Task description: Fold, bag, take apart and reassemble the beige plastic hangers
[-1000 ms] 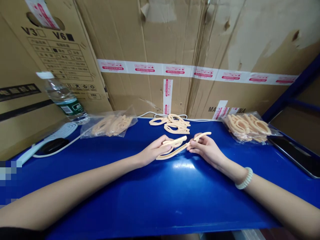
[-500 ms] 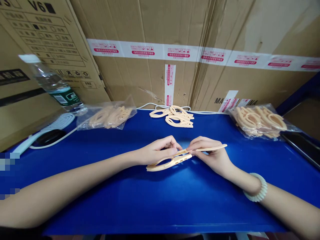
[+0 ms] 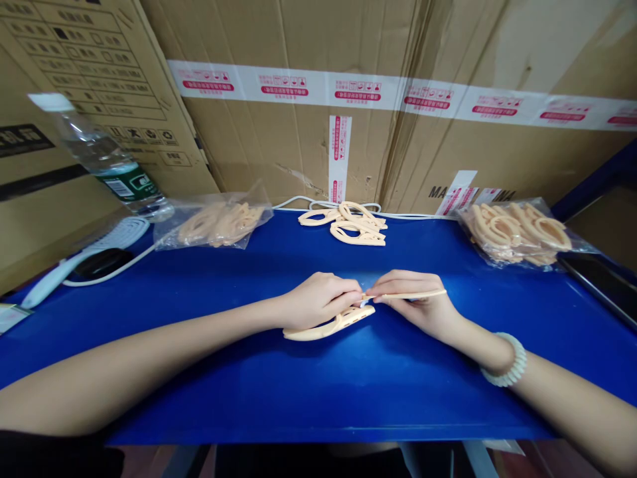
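Note:
My left hand (image 3: 321, 302) is closed, fingers bent over a beige plastic folding hanger (image 3: 328, 329), whose curved arm with small slots shows below the fingers. My right hand (image 3: 415, 299) pinches a slim beige hanger arm (image 3: 411, 295), seen edge-on and pointing right. The two parts come together between my fingertips; the fingers hide whether they are joined. A small pale bit shows at that spot, too small to name. Farther back, several loose beige hanger pieces (image 3: 355, 232) lie in a pile on the blue table (image 3: 318, 392).
Clear bags of beige hanger pieces lie at back left (image 3: 219, 222) and back right (image 3: 517, 232). At left are a water bottle (image 3: 119, 172), a pale hairbrush (image 3: 89, 255) and a black oval object (image 3: 104, 263). A dark phone (image 3: 602, 282) lies at right. Cardboard (image 3: 298, 146) walls the back.
My left hand has turned over, its fingers now covering more of the hanger's loop. The hanger has shifted slightly left. My right hand keeps its pinch, and the camera view has tilted a little.

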The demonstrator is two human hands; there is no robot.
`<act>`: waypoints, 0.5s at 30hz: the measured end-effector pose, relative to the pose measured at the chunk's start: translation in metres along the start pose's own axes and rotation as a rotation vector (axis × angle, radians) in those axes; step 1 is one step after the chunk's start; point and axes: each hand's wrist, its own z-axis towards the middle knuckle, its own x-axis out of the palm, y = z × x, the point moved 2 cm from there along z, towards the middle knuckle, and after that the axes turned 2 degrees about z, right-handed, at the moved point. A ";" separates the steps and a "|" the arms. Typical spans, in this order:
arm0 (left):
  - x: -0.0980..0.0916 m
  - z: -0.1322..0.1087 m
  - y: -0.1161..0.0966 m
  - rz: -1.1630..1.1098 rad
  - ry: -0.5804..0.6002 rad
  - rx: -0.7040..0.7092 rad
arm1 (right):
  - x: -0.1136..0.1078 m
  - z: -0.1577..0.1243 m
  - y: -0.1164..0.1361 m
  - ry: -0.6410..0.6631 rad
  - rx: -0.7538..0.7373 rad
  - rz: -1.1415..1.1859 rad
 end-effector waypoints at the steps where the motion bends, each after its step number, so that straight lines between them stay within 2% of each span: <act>1: 0.000 0.000 0.000 0.008 0.000 0.001 | 0.000 0.000 0.000 0.008 -0.016 -0.016; 6: 0.001 0.000 -0.001 0.090 0.025 -0.006 | -0.001 -0.002 0.004 0.112 -0.152 -0.180; 15: 0.005 0.000 0.003 0.114 -0.048 0.003 | 0.000 -0.002 0.007 0.159 -0.253 -0.347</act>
